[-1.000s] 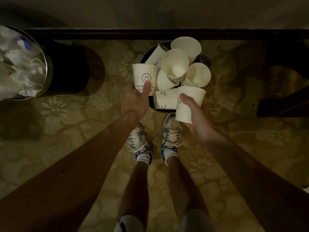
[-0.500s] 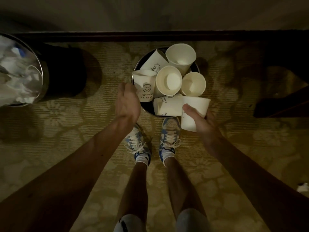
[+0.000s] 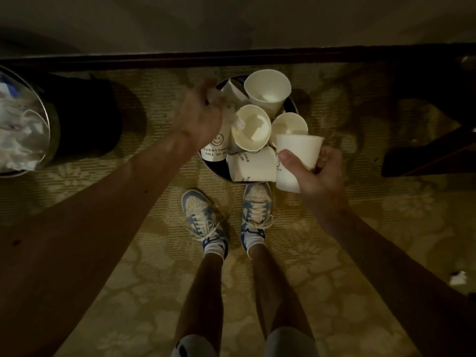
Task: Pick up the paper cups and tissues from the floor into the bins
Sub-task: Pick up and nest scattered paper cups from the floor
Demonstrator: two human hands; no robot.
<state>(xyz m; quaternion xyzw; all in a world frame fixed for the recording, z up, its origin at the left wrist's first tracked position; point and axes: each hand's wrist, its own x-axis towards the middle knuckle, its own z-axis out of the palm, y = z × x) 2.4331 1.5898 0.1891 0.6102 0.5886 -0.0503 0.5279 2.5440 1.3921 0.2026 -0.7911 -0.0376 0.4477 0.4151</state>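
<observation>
- looking straight down in dim light at a patterned carpet floor (image 3: 334, 253), with a dark skirting strip (image 3: 231, 57) along the far edge.
- gripping a white paper cup (image 3: 296, 153) in the right hand (image 3: 319, 176), thumb across its side and mouth up, just right of the round cup bin (image 3: 215, 170).
- piled above that bin's rim: loose cups (image 3: 268, 88), some upright, a smiley cup (image 3: 216, 148) and a tipped cup (image 3: 251, 167) on its side.
- poised over the bin's left edge: the left hand (image 3: 198, 117), blurred, fingers curled round what seems a crumpled tissue (image 3: 235, 122).
- standing at far left, well apart: a second bin (image 3: 52, 130) full of white tissues (image 3: 23, 135).
- lying alone on the carpet at far right: a small tissue scrap (image 3: 458, 278).
- planted just below the cup bin: two blue-and-white trainers (image 3: 198, 215).
</observation>
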